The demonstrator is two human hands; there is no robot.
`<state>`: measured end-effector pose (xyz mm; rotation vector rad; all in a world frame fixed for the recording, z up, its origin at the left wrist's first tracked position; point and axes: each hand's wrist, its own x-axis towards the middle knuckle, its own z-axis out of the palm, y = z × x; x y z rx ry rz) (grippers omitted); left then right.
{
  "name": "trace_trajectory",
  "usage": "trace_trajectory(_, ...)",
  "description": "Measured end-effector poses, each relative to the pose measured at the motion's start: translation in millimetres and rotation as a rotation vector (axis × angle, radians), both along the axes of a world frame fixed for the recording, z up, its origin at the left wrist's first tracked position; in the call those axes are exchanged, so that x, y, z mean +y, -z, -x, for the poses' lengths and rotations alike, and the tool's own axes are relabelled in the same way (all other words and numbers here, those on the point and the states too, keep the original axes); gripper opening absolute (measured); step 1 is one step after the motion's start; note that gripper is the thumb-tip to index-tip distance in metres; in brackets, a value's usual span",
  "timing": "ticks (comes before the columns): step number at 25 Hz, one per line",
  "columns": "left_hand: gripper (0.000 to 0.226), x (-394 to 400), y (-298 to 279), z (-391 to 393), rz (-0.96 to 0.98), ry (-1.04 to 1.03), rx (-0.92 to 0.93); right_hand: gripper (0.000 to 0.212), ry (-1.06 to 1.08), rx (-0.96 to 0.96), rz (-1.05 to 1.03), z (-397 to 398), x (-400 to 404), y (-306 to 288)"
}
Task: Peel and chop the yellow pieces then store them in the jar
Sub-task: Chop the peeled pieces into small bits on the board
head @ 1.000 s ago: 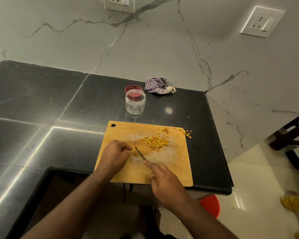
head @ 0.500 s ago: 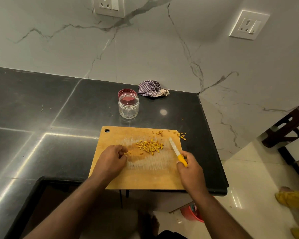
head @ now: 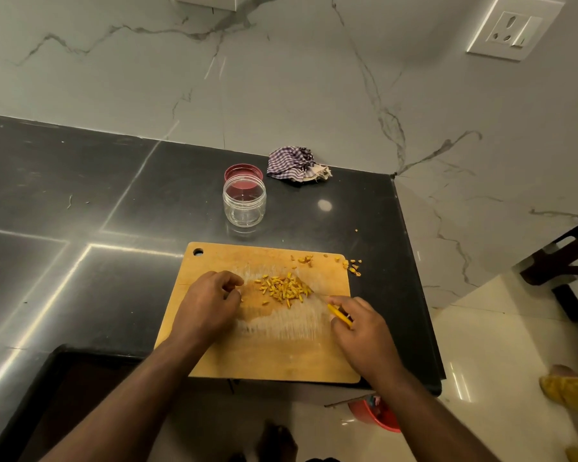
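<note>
A heap of chopped yellow pieces point(head: 284, 289) lies in the middle of the wooden cutting board point(head: 274, 358). My right hand point(head: 364, 331) grips a yellow-handled knife point(head: 327, 303), whose blade touches the right side of the heap. My left hand point(head: 211, 306) rests curled on the board just left of the heap; I cannot tell if it pinches anything. Peel scraps point(head: 349, 266) lie at the board's far right corner. Behind the board stands the clear jar point(head: 244, 205), open and empty, with its red lid point(head: 243, 171) lying beyond it.
The board lies on a black stone counter point(head: 80, 228) whose right edge drops to a pale floor. A checked cloth point(head: 296, 165) is bunched against the marble wall. A red bin point(head: 379, 418) stands on the floor below the counter.
My right hand swung the knife from the board's right side back in, so the blade now meets the heap. The pieces lie gathered a little tighter. My left hand stays beside them.
</note>
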<state>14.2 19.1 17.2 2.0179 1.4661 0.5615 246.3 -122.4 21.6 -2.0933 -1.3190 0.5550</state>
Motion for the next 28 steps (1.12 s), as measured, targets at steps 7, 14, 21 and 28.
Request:
trace_trajectory(7, 0.022, 7.6, 2.4, -9.0, 0.017, -0.054, -0.004, 0.033, -0.073, -0.01, -0.016, -17.4, 23.9, 2.2)
trace_trajectory(14, 0.021, 8.1, 6.7, -11.4, 0.021, -0.09, 0.02, 0.032, -0.079, 0.006, -0.051, -30.0, 17.3, 7.8)
trace_trajectory(21, 0.023, 10.0, 8.9, -26.7, -0.044, -0.064, 0.099, 0.033, -0.163, 0.016, -0.064, -22.9, 11.9, 11.4)
trace_trajectory(28, 0.024, 11.2, 11.2, -41.5, -0.059, -0.047, 0.123, 0.036, -0.247, -0.044, -0.072, -18.3, 15.7, 13.5)
